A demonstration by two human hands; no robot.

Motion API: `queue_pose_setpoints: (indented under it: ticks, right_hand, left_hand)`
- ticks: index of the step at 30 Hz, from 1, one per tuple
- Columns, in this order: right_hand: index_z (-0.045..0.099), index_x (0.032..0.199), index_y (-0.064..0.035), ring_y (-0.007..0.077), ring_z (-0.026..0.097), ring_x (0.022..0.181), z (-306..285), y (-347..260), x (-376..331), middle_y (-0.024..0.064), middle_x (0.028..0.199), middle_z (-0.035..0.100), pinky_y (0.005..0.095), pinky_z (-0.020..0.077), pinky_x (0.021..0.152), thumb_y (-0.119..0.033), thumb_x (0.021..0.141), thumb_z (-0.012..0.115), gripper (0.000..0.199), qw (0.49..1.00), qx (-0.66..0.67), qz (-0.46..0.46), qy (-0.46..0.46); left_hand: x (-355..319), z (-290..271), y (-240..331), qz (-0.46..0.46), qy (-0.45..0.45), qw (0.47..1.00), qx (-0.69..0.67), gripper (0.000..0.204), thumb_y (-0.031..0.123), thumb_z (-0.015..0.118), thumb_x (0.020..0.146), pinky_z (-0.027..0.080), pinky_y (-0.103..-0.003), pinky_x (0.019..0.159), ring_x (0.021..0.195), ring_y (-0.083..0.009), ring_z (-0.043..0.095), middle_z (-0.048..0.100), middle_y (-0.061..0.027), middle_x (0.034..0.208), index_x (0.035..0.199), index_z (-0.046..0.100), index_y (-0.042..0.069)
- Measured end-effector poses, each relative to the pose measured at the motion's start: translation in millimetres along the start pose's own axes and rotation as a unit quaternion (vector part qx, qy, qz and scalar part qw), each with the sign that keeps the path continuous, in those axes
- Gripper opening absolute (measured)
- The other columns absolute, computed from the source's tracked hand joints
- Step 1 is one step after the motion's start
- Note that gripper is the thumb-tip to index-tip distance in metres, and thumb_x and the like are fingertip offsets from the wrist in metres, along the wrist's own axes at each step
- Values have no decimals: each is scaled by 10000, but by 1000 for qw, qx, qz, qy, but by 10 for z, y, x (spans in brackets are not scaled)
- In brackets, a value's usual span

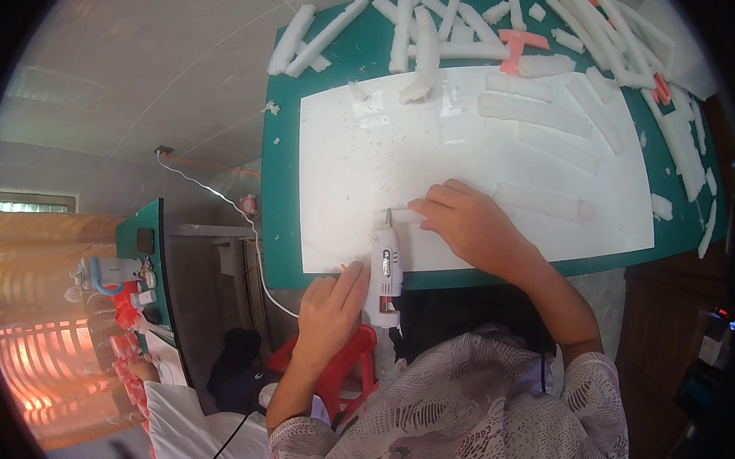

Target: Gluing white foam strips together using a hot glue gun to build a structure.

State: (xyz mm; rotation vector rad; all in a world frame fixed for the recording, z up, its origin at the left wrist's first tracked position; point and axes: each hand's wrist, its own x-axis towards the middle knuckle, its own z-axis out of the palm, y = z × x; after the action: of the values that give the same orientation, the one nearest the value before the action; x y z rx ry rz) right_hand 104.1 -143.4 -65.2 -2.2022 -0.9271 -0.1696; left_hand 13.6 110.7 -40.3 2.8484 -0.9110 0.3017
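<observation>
A white hot glue gun (385, 267) points away from me over the near part of a large white sheet (362, 172), its metal nozzle at the far end. My left hand (330, 306) is closed at the gun's left side, its handle apparently hidden under the fingers. Just past the nozzle, my right hand (462, 221) pinches a narrow white strip (399, 216). The nozzle tip is close to this strip; whether they touch I cannot tell. A small orange bit shows beside my left fingertips.
White foam-like strips (532, 111) lie on the sheet's right side. More strips and pink pieces (519, 51) crowd the far and right edges of the green table (281, 176). A red stool (349, 376) stands below. At left, another person's hand (142, 370) rests by a second table.
</observation>
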Motion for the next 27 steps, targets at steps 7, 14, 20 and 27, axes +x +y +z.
queue_pose_setpoints:
  ticks: [7,14,20,27]
  right_hand:
    - [627,977,-18,301,559,861,19,4,-5,110,910,581,397,481,775,-95,824,656,174,1000,6,-5,17]
    - [627,979,-19,306,562,871,12,-6,-1,112,916,582,402,481,785,-93,825,658,174,1000,15,3,16]
    - [654,1023,5,315,572,871,-8,-16,3,130,921,605,392,490,782,-98,830,679,220,1000,13,16,6]
    - [655,1029,-3,312,573,875,-9,-30,-2,126,927,605,392,492,783,-99,829,680,223,1000,9,22,8]
  left_hand:
    - [-14,-2,9,0,-4,1000,-4,462,-2,608,634,469,-343,643,679,-221,552,640,-99,1129,1094,641,-30]
    - [-21,51,-2,15,13,999,35,376,42,628,722,451,-301,608,627,-163,494,629,-43,1107,1095,658,13]
    - [-27,59,2,20,6,998,60,366,58,628,726,446,-294,597,624,-156,493,633,-43,1114,1089,664,17]
    - [-32,84,11,22,12,998,62,376,66,628,715,439,-292,592,621,-153,488,636,-44,1117,1085,668,19]
